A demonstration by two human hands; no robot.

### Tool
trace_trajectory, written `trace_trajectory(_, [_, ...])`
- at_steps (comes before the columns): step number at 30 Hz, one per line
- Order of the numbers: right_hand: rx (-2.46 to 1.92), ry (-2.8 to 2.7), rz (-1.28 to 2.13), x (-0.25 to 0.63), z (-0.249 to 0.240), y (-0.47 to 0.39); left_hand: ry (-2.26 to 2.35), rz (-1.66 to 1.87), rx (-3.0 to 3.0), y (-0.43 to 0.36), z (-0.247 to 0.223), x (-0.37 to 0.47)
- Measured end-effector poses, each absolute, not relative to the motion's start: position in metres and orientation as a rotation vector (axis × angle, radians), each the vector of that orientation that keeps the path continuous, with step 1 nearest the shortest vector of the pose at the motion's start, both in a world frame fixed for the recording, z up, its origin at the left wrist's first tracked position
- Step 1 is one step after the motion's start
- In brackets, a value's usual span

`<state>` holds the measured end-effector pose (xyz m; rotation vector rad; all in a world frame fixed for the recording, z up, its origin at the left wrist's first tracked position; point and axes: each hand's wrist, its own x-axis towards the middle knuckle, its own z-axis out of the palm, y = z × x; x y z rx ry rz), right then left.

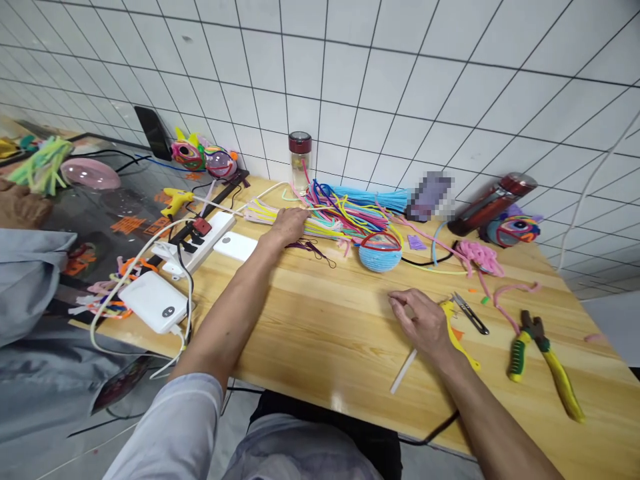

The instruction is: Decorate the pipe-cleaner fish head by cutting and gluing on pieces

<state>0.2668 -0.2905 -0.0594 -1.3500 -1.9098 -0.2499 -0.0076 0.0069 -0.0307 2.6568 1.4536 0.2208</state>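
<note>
Pipe cleaners [345, 213] piled, running nine to three o'clock, under left hand [289, 223], fingers curled loosely onto them. Right hand [423, 323] flat, open, beside yellow strip [457, 337] at three o'clock.

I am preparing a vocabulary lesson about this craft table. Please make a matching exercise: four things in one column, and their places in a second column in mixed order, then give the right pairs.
Things:
1. pliers
2. power bank
3. blue ball
4. glass bottle

Places:
A. by the tiled wall, behind the pipe cleaners
B. middle of the table, between the two hands
C. table's left edge, cable plugged in
D. near the table's right end, beyond the right hand

Pairs: 1-D, 2-C, 3-B, 4-A
</note>
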Motion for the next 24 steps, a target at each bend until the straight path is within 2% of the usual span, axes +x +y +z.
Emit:
trace_trajectory(8, [-1.369,-1.897,-0.227,0.267,-0.06,-0.292,1.53,0.268,2.65,0.001,-0.02,-0.009])
trace_trajectory(13, [-1.392,-1.859,-0.203,0.267,-0.063,-0.293,1.083,0.561,2.602,-0.037,-0.001,0.022])
trace_trajectory(15, [-1.411,-1.834,-0.207,0.267,-0.064,-0.294,0.994,0.549,2.522,-0.058,0.002,0.038])
trace_trajectory(18, [-1.468,-1.774,-0.213,0.268,-0.066,-0.294,0.929,0.433,2.439,-0.084,-0.004,0.056])
trace_trajectory(24, [-1.554,-1.684,-0.221,0.274,-0.073,-0.29,0.906,0.539,2.356,-0.1,-0.029,0.075])
